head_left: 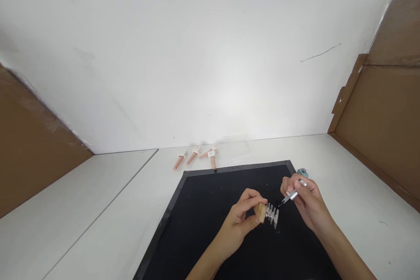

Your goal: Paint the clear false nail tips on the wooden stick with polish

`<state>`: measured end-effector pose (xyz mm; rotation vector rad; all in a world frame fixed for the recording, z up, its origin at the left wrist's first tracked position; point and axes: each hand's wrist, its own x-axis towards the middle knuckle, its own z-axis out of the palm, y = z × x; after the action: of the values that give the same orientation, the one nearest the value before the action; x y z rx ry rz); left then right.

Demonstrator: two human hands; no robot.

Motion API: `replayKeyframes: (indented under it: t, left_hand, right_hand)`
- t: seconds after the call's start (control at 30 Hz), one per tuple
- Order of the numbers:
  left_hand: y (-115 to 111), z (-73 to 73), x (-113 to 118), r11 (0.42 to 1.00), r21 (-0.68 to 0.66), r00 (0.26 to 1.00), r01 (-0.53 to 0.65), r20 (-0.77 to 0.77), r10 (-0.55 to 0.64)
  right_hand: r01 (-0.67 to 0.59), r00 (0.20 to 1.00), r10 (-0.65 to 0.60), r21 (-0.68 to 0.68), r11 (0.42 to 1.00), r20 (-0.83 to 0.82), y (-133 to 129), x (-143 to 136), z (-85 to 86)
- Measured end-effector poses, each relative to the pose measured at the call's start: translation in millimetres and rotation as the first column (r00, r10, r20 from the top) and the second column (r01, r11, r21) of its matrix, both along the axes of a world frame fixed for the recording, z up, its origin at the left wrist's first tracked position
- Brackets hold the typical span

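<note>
A wooden block point(260, 212) is pinched between the thumb and fingers of my left hand point(241, 213). From its right side stick out several clear nail tips point(272, 214), side by side like a fan. My right hand point(303, 197) grips a slim silver-handled brush point(293, 194) between thumb and fingers. The thin dark tip of the brush points down and left, close to the nail tips; whether it touches them I cannot tell. Both hands are above a black mat point(210, 223).
Several small bottles with pink caps and white bodies point(212, 160) lie beyond the mat's far edge. A small teal object point(302, 172) sits just past my right hand. Cardboard panels point(380, 122) stand at both sides, and a white wall point(203, 52) rises behind the white table point(108, 210).
</note>
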<state>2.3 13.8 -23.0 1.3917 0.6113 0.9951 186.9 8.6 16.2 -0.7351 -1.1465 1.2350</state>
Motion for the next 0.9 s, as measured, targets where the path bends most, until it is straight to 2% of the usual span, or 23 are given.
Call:
replayKeyframes:
  t: [0.1,0.2,0.4,0.57,0.9]
  left_hand:
    - [-0.3,-0.4,-0.3,1.000,0.002,1.000,0.003,0.003,-0.003]
    - [0.8,-0.8,-0.2,1.000,0.005,1.000,-0.001,0.003,0.001]
    - [2.3,0.4,0.5,1.000,0.011,1.000,0.008,0.020,-0.008]
    - [1.1,1.2,1.7,1.000,0.012,0.999,0.024,0.032,-0.025]
    - [0.3,-1.2,1.1,1.000,-0.015,0.999,0.018,0.041,-0.018]
  right_hand:
    - [-0.037,0.997,0.038,0.020,0.999,-0.061,-0.5,-0.4,-1.2]
    - [-0.124,0.988,0.128,0.047,0.991,-0.089,-1.4,-1.2,-1.2]
    - [-0.251,0.968,0.249,0.076,0.965,0.025,-2.3,0.2,-1.2]
    - [-0.194,0.978,0.190,0.036,0.980,0.086,-0.2,1.1,-3.5]
    - [-0.043,0.999,0.043,-0.075,0.996,-0.006,-0.8,-1.1,-2.2]
